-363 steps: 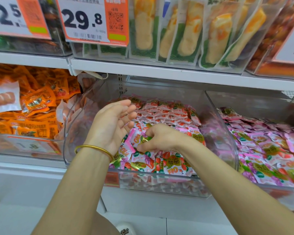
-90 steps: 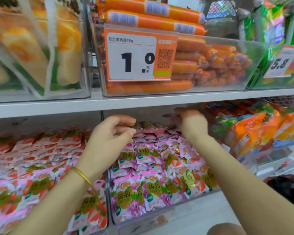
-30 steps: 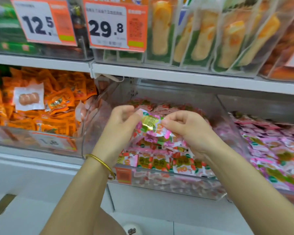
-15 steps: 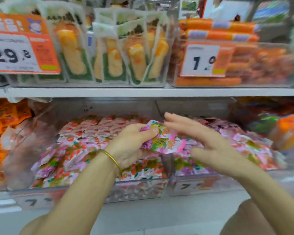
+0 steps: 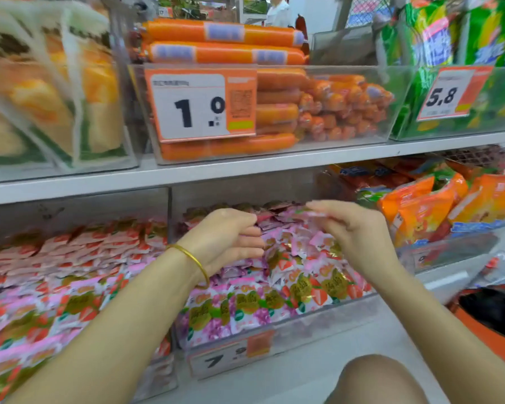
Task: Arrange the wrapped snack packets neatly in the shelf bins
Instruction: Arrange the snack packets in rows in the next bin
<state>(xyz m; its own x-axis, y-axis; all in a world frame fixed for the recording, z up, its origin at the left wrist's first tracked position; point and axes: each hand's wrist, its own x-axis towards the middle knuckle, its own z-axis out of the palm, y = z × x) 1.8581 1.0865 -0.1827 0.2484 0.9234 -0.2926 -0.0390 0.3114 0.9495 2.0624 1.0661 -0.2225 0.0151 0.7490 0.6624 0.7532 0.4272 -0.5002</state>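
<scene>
Over the rh bin point(image 5: 318, 322) on the lower shelf, both hands sit above the pink snack packets point(image 5: 274, 298) heaped inside. Left hand point(image 5: 225, 240): fingers loosely curled, nothing in it, just above the pile. Right hand point(image 5: 356, 231): fingertips close together by sth pink, too blurred, can't tell if that's a pinch on a packet. Handling, my est.: packets are light, soft, crinkly film, prob slippery, so they'll slide off each other, and contents may crush if squeezed. Best hold = seal ends betw thumb + fingers, or flat palms to square up a row. Front rows look neat, back looks jumbled.
</scene>
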